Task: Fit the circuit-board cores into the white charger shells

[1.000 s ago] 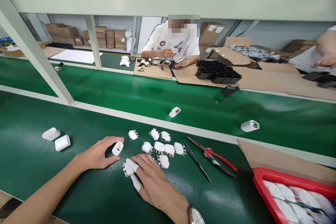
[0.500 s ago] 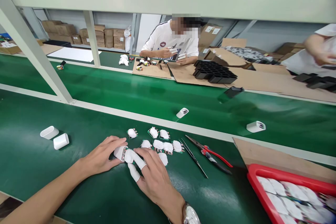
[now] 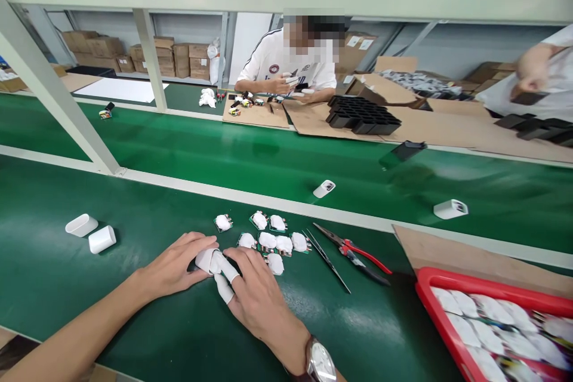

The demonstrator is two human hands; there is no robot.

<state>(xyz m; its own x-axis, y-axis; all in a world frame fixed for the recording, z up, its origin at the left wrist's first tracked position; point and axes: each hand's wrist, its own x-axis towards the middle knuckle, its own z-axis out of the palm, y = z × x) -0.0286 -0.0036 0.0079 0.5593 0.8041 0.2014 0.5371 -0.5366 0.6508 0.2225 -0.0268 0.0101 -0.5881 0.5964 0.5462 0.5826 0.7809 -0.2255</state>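
White plastic casing (image 3: 205, 261) is what your left hand (image 3: 173, 261) has got, thumb and fingers curled round its sides, about midway between the far and near edges of the table (image 3: 147, 334). Your right hand (image 3: 258, 293) is pinching a white-padded board (image 3: 216, 262) right at the casing's mouth, white finger covers (image 3: 224, 289) on. How deep the board sits is hidden, so hard to say. If it's angled even a bit, I'd guess its edge could snag the rim or scuff the padding, and a loose left grip could let the casing twist.

Just past your right knuckles, toward the far edge, there's a cluster of loose boards (image 3: 267, 242); one sloppy knuckle could scatter them. Right of those lie tweezers (image 3: 329, 264) and red-handled pliers (image 3: 353, 250), pointy stuff your wrist could catch if you reach for the red tray (image 3: 447, 279) toward the right edge.
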